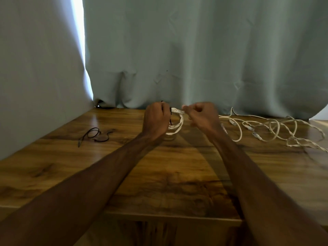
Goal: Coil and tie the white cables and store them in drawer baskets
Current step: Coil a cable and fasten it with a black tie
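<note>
Grips first: left hand (156, 119) curls round the white coil (176, 127) and a black tie (171, 119), right hand (200, 114) pinches the coil's plug end, likely steadying it for tying. Loose white cables (276, 128) wait at right, spare ties (95, 134) lie left on the table (159, 174). No readable writing anywhere.

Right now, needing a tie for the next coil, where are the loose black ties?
The loose black ties lie on the wooden table, left of the left hand, in the head view.
</note>
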{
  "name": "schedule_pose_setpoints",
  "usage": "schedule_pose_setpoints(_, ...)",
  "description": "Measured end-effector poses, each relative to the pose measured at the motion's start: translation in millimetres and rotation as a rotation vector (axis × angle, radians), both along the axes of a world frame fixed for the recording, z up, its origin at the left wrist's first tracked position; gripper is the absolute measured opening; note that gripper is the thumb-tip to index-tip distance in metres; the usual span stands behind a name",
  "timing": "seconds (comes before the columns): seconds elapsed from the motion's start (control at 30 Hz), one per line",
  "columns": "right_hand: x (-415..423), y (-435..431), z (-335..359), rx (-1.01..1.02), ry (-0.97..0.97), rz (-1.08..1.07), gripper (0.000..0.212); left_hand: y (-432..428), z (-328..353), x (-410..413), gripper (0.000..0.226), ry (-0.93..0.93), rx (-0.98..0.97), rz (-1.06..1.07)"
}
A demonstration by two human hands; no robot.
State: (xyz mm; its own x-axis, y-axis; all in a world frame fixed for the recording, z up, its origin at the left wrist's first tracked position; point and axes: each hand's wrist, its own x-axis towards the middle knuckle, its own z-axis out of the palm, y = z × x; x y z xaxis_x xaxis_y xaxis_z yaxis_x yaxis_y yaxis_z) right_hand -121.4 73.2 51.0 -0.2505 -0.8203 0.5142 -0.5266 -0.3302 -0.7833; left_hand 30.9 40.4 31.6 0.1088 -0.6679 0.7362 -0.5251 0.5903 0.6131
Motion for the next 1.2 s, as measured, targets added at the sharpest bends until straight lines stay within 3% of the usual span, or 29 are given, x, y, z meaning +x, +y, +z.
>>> schedule_pose_setpoints(0.07,5.7,11.4,7.8,-0.134,-0.053,0.142,0.032,-7.3,-0.7,6.3,0.050,0.038,0.038,0.036)
schedule_pose_setpoints(0.13,11.5,23.4,14.1,-0.094,-0.051,0.329,0.027,-10.8,-2.4,11.1,0.043,0.057,0.050,0.071)
schedule_pose_setpoints(0.2,20.0,27.2,12.9,-0.033,0.073,0.393,0.019,-11.0,-1.1,14.1,0.038,0.059,0.073,0.106)
schedule_pose_setpoints(0.33,38.1,26.1,3.5,0.092,0.337,0.291,0.019,-11.7,0.7,16.3,0.040,0.066,0.065,0.132)
schedule_pose_setpoints(0.43,47.4,27.2,-2.5,0.159,0.372,0.293,0.020,-10.9,-0.5,13.4,0.037,0.059,0.067,0.086)
schedule_pose_setpoints(0.67,40.3,19.2,2.3,0.043,0.246,0.225,0.021,-11.8,-0.9,11.8,0.034,0.022,0.076,0.106)
schedule_pose_setpoints(0.93,46.9,26.1,0.1,-0.376,0.546,-0.058,0.010,-18.5,-1.3,16.7,0.039,-0.015,0.158,0.134)
schedule_pose_setpoints(1.07,39.9,23.3,-2.1,-0.451,0.524,-0.016,0.012,-18.6,-4.6,15.4,0.042,-0.007,0.183,0.008)
schedule_pose_setpoints(1.2,31.9,14.4,-4.5,-0.397,0.380,0.015,0.014,-10.7,-6.0,12.9,0.041,0.074,0.232,-0.203)
